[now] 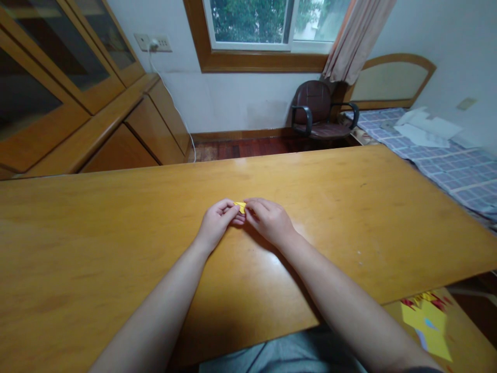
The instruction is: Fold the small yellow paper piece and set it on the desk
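Note:
A small folded piece of yellow paper (241,206) lies between my two hands at the middle of the wooden table (116,238). My left hand (217,223) pinches its left side with curled fingers. My right hand (267,220) pinches its right side, fingers bent over it. Both hands rest on the tabletop and touch each other at the fingertips. Most of the paper is hidden under the fingers.
A wooden cabinet (77,103) runs along the left wall. A dark office chair (316,111) stands beyond the table under the window. A bed (446,160) with white papers lies to the right. Yellow and coloured paper sheets (427,321) sit below the table's right front edge.

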The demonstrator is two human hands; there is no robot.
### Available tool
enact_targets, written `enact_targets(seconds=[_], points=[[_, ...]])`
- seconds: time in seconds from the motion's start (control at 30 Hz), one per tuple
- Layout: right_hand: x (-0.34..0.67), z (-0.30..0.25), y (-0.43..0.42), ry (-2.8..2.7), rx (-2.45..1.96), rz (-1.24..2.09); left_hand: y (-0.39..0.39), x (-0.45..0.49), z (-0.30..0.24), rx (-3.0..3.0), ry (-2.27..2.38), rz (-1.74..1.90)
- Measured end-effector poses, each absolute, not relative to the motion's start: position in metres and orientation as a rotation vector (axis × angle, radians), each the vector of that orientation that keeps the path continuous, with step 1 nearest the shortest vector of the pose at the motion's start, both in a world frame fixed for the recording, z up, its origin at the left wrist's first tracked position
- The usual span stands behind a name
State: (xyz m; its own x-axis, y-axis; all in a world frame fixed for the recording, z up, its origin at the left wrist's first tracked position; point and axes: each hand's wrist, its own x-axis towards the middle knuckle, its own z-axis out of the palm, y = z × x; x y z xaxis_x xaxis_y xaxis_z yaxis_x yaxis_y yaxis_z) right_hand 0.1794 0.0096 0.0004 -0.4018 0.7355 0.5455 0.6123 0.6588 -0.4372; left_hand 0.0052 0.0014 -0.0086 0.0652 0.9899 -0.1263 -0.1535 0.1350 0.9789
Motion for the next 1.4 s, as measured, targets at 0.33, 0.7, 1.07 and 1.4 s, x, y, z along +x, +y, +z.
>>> enact_targets(seconds=[0.33, 0.7, 1.07, 1.4], points=[[0.1794, -0.0003, 0.0107, -2.176, -0.991, 0.217, 0.0011, 0.0048, -0.0081, 0.978, 1.127, 1.141], [0.1816, -0.0021, 0.0116, -2.256, -0.942, 0.143, 0.0012, 0.0030, -0.0090, 0.950, 1.081, 1.139], [0.1827, -0.0024, 0.0123, -2.259, -0.911, 0.097, 0.0019, 0.0040, -0.0063, 0.940, 1.093, 1.122], [0.1814, 0.0062, 0.0089, -2.229, -0.958, -0.008, 0.0013, 0.0046, -0.0079, 0.984, 1.104, 1.109]])
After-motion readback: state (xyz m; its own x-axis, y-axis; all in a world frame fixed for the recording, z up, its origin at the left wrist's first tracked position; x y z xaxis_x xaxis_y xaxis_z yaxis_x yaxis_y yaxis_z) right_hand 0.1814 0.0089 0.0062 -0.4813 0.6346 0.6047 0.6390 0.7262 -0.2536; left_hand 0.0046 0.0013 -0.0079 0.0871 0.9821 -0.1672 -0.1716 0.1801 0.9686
